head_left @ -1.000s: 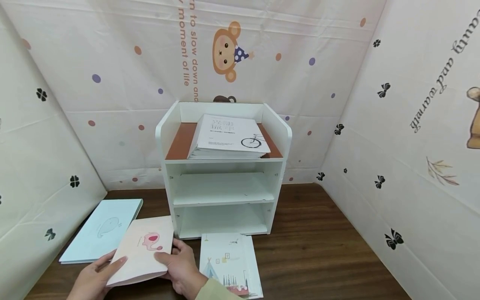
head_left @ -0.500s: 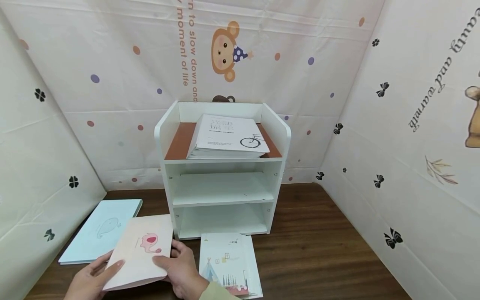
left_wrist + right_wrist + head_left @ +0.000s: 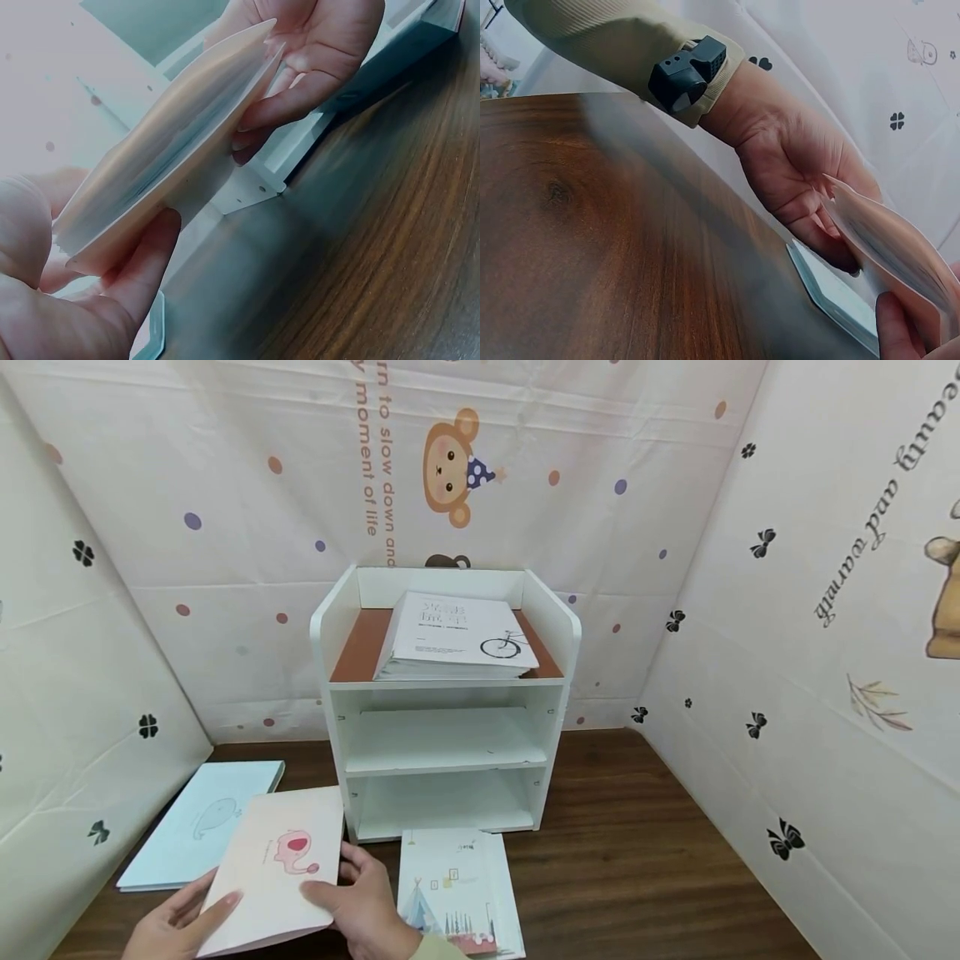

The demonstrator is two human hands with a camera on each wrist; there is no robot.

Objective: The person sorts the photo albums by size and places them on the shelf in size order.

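Both hands hold a pale pink notebook (image 3: 262, 893) with a pink elephant on its cover, raised at a slant over the table. My left hand (image 3: 167, 925) pinches its lower left edge, thumb on the cover and fingers beneath. At the right edge my right hand (image 3: 363, 897) grips it the same way. Seen from the left wrist, the notebook (image 3: 142, 161) gapes along its open edge, with bluish paper inside. A light blue whale-print notebook (image 3: 195, 827) lies on the table behind and left, partly covered by the pink one in the head view.
A white shelf unit (image 3: 446, 762) with bare lower shelves stands at the back. On its brown top lies a stack of bicycle-print notebooks (image 3: 457, 635). Notebooks with a tent picture (image 3: 450, 885) lie before it on the dark wooden table (image 3: 622, 860). Printed cloth walls surround the table.
Both hands have shifted the pink notebook slightly left and tilted it a little. Their grips look the same, and the other notebooks have not moved.
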